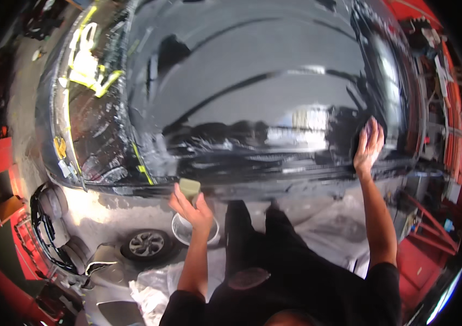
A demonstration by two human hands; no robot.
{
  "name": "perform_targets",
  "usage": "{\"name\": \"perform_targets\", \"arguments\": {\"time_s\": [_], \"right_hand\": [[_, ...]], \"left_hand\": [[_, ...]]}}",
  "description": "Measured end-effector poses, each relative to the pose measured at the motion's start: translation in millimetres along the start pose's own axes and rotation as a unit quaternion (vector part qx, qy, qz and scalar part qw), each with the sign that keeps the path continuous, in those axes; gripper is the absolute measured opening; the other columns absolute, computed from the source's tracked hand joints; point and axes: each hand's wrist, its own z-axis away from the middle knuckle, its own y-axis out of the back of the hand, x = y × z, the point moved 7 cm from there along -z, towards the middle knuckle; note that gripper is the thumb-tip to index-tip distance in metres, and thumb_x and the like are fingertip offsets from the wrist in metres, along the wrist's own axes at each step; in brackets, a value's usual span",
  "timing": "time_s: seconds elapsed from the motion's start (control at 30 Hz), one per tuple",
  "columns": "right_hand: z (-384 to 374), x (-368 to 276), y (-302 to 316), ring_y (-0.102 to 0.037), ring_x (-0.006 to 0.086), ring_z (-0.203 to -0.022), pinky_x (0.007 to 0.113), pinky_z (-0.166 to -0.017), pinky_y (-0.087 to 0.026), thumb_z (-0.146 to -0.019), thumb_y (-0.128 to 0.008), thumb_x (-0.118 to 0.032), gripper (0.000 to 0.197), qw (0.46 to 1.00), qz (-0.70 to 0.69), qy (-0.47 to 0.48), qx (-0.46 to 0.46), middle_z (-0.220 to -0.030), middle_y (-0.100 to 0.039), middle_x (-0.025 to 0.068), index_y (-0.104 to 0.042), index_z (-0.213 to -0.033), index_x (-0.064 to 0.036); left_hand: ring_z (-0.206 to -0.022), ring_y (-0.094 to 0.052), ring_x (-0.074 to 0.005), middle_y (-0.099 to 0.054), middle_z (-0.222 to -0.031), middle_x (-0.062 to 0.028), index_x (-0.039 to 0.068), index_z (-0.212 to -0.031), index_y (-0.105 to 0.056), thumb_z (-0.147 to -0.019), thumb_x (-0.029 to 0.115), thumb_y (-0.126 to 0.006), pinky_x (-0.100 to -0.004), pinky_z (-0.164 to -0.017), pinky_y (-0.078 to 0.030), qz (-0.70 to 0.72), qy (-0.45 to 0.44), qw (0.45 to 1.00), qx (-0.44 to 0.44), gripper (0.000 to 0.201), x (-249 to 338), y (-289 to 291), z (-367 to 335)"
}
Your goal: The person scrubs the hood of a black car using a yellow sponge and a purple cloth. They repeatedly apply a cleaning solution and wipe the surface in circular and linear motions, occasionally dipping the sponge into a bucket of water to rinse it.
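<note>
At the near edge of a curved, grey-and-black car panel (274,49), the left hand (194,213) pinches an olive-green rectangular block (189,187) between thumb and fingers; a loose pinch might drop it. On the panel's right, the right hand (368,149) rests, fingers nearly together, anything held impossible to tell; wetness could make it skid. The panel looks glossy, streaked; the block, matte, round-cornered.
</note>
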Motion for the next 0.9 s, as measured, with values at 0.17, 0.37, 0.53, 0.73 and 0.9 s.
{"name": "perform_targets", "arguments": {"time_s": [0.17, 0.37, 0.53, 0.73, 0.9], "right_hand": [[0, 1, 12, -0.053, 0.0455, -0.135, 0.052, -0.117, -0.040, -0.107, -0.060, -0.041, 0.051, 1.000, -0.001, 0.012, 0.010, -0.146, -0.057, 0.0263, -0.059, -0.151, -0.0158], [-8, -11, 4, -0.056, 0.0431, -0.129, 0.050, -0.112, -0.045, -0.111, -0.053, -0.031, 0.048, 0.999, 0.004, -0.003, 0.036, -0.144, -0.053, 0.0245, -0.055, -0.152, -0.0071], [-11, -9, 6, -0.058, 0.0429, -0.129, 0.051, -0.112, -0.044, -0.108, -0.061, -0.033, 0.043, 0.998, 0.017, 0.031, 0.058, -0.140, -0.064, 0.0200, -0.064, -0.146, -0.0134], [-2, 1, 10, -0.051, 0.0448, -0.138, 0.055, -0.116, -0.038, -0.107, -0.061, -0.041, 0.054, 1.000, 0.002, -0.026, 0.015, -0.153, -0.052, 0.0248, -0.058, -0.155, -0.0181], [0, -10, 9, -0.047, 0.0413, -0.142, 0.055, -0.120, -0.032, -0.107, -0.059, -0.039, 0.054, 1.000, 0.006, -0.031, -0.003, -0.155, -0.049, 0.0226, -0.055, -0.157, -0.0173]], "left_hand": [[-0.122, -0.052, -0.0427, -0.047, -0.139, -0.0302, -0.010, -0.158, -0.040, -0.105, 0.020, -0.067, -0.0506, -0.105, -0.044, 0.035, 0.003, 0.999, -0.020, 0.067, 9, 0, -7], [-0.119, -0.055, -0.0363, -0.049, -0.128, -0.0214, -0.005, -0.158, -0.044, -0.106, 0.027, -0.067, -0.0478, -0.100, -0.047, 0.052, 0.004, 0.999, -0.002, 0.065, 10, 0, -13], [-0.124, -0.055, -0.0408, -0.047, -0.139, -0.0274, -0.008, -0.158, -0.043, -0.102, 0.016, -0.070, -0.0488, -0.106, -0.046, 0.039, 0.006, 0.999, -0.017, 0.067, 9, 2, -9], [-0.123, -0.054, -0.0440, -0.051, -0.136, -0.0296, -0.010, -0.156, -0.045, -0.104, 0.018, -0.066, -0.0519, -0.107, -0.043, 0.020, -0.006, 1.000, -0.001, 0.063, 16, 2, -8], [-0.124, -0.053, -0.0434, -0.051, -0.137, -0.0287, -0.008, -0.158, -0.044, -0.106, 0.023, -0.066, -0.0519, -0.107, -0.043, -0.013, -0.007, 1.000, 0.015, 0.065, 9, 3, -3]]}}
